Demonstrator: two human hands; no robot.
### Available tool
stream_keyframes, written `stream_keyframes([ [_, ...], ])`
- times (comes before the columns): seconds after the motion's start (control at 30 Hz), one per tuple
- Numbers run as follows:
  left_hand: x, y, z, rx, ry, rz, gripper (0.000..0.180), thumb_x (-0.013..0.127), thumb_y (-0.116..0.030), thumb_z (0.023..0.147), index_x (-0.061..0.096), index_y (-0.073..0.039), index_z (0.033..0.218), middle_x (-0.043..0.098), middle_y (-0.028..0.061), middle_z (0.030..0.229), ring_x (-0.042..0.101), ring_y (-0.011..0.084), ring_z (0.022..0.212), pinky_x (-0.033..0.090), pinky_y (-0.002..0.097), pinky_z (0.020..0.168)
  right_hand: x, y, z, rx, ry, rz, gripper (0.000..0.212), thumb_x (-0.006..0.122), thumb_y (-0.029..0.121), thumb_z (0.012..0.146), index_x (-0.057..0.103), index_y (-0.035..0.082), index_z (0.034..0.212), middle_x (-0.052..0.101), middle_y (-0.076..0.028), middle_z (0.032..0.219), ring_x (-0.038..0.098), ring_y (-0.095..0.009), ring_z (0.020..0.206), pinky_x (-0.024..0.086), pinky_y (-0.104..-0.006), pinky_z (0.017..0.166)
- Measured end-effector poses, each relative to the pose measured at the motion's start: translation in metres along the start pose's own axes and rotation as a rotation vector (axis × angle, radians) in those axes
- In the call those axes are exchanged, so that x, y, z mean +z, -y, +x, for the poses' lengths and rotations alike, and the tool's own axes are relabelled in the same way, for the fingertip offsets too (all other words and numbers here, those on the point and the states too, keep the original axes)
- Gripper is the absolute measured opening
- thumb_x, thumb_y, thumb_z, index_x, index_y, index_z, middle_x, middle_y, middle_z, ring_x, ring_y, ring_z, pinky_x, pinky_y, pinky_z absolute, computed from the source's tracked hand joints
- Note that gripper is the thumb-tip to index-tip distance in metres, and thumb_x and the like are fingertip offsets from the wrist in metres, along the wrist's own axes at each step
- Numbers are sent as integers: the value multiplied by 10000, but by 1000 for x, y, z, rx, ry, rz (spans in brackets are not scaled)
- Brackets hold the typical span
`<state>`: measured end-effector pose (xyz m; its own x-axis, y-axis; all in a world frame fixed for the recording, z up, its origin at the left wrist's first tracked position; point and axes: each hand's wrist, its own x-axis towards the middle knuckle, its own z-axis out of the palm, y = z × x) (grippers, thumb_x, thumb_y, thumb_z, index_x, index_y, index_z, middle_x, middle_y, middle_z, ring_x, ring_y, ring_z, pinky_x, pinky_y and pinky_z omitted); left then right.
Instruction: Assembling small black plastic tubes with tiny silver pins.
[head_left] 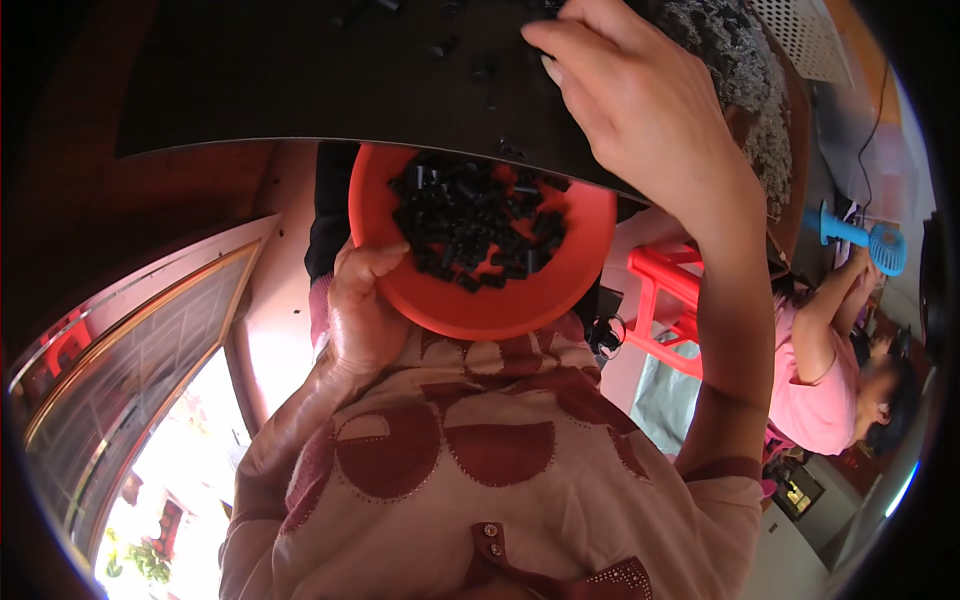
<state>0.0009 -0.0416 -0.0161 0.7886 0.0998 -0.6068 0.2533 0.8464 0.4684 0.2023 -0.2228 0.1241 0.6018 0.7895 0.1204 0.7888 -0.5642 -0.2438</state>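
Observation:
My left hand (365,305) grips the left rim of a red-orange plastic bowl (470,318), thumb over the edge. The bowl sits at my lap, its far side under the edge of a dark tabletop (300,90). Many small black cylindrical pieces (465,225) lie heaped in it. Over the tabletop's right part is my right hand (640,110), its fingers curled and pointing left. Whatever its fingertips hold, if anything, is hidden. A few loose black pieces (445,46) are scattered on the dark surface to the left of that hand.
A pile of small clear-grey bits (750,90) lies right of my right hand, beside a white perforated basket (805,40). A red plastic stool (660,300) stands below the table. At right, another person in pink (815,375) sits near a blue handheld fan (885,248).

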Motion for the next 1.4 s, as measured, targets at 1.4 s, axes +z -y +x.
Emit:
stream_keyframes([
  [1.4, 11, 0, 2, -32, 31, 5, 284, 534, -111, 848, 639, 22, 1077, 664, 88, 1060, 608, 201, 988, 469, 327, 958, 22, 5, -28, 45, -218, -20, 109, 622, 33, 851, 606, 57, 956, 583, -98, 959, 663, -323, 797, 553, -432, 649],
])
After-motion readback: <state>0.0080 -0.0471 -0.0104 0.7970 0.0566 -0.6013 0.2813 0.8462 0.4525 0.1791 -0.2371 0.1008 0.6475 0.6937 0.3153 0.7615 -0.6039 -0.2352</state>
